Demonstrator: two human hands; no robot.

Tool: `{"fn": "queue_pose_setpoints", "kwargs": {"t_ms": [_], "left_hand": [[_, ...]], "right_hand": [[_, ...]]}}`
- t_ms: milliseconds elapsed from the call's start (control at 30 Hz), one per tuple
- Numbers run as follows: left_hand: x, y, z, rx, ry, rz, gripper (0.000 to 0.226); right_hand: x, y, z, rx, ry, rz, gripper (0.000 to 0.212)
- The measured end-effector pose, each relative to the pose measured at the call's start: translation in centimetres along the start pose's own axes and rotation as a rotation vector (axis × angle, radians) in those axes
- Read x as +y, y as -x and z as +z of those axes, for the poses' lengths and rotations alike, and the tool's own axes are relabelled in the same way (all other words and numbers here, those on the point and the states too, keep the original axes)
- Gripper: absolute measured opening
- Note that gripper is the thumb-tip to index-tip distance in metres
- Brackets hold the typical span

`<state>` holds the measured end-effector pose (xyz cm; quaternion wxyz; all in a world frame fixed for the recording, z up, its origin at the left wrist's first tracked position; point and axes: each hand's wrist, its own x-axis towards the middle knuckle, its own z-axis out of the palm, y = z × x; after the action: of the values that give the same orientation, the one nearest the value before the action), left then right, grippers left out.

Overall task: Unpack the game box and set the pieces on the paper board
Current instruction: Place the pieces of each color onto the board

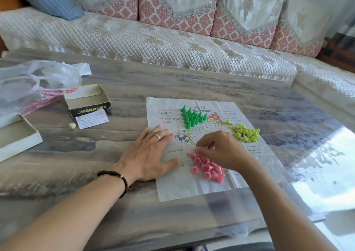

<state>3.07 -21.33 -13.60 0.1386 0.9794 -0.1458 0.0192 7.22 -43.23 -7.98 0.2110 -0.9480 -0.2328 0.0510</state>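
The paper board [169, 185] lies flat on the table, printed with a star grid. Several green pieces [193, 117] stand upright in its far point. A heap of yellow-green pieces [246, 133] lies at the right, one yellow piece [229, 122] apart from it. Pink pieces [208, 169] lie tumbled near the front. My left hand [151, 154] presses flat on the paper's left edge, fingers spread. My right hand [221, 150] hovers over the pink heap with fingertips pinched at a pink piece. The open game box [87, 100] sits at the left.
The box lid [18, 137] lies at the far left edge. A slip of paper [92, 118] and a small white lump [72, 125] lie by the box. A crumpled plastic bag [36, 79] is behind it. A sofa runs along the table's far side.
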Motion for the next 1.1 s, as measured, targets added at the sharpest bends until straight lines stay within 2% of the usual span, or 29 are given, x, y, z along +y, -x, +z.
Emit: {"fn": "queue_pose_setpoints", "kwargs": {"t_ms": [400,667,800,933,1100], "left_hand": [[0.1,0.3,-0.1,0.014,0.022,-0.014,0.086],[0.1,0.3,-0.1,-0.004,0.0,-0.021,0.094],[0.1,0.3,-0.2,-0.002,0.006,-0.021,0.096],[0.2,0.4,-0.2,0.005,0.015,-0.023,0.101],[0.1,0.4,-0.3,-0.002,0.019,-0.027,0.102]], "right_hand": [[-1.5,-1.2,1.7,-0.065,0.122,0.004,0.007],[0.4,-1.3,-0.1,0.196,-0.037,0.049,0.012],[1.6,-0.8,-0.1,0.18,-0.046,0.057,0.009],[1.8,-0.8,-0.1,0.232,-0.053,0.066,0.01],[1.8,-0.8,0.5,0.147,-0.091,0.088,0.002]]}}
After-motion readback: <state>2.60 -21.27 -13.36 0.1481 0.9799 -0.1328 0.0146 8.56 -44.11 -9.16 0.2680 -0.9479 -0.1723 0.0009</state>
